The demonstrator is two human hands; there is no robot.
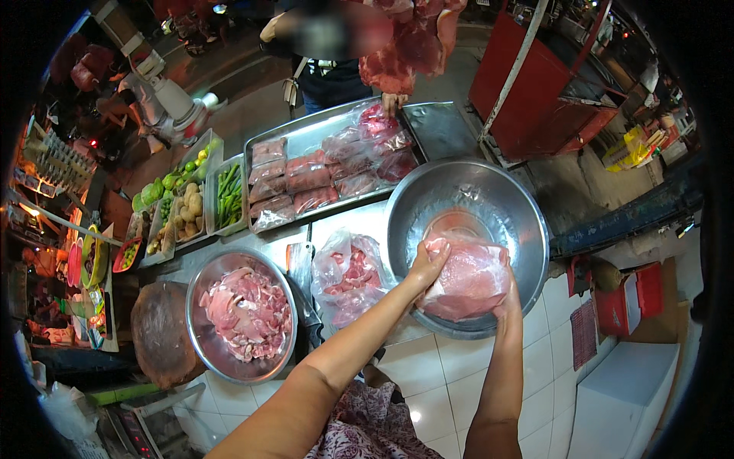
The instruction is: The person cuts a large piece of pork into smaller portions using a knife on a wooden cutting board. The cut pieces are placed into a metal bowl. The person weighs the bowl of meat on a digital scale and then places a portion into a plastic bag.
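Note:
Both my hands hold a large, pale pink slab of raw meat (466,279) over the near part of a wide steel basin (527,229). My left hand (428,266) grips its left side, with the thumb across the top. Against its right edge is my right hand (507,297), its fingers mostly hidden behind the meat. Left of the basin lies a clear plastic bag (350,268) with cut meat inside. Beyond that, a cleaver (300,268) rests beside a steel bowl (200,268) heaped with sliced raw meat (248,310).
A metal tray (264,138) of bagged meat stands at the back, beside tubs of green chilies (228,195) and potatoes (188,214). A round chopping block (157,329) is at left. Meat hangs (420,46) near a person (329,84) across the counter, whose hand touches the bags.

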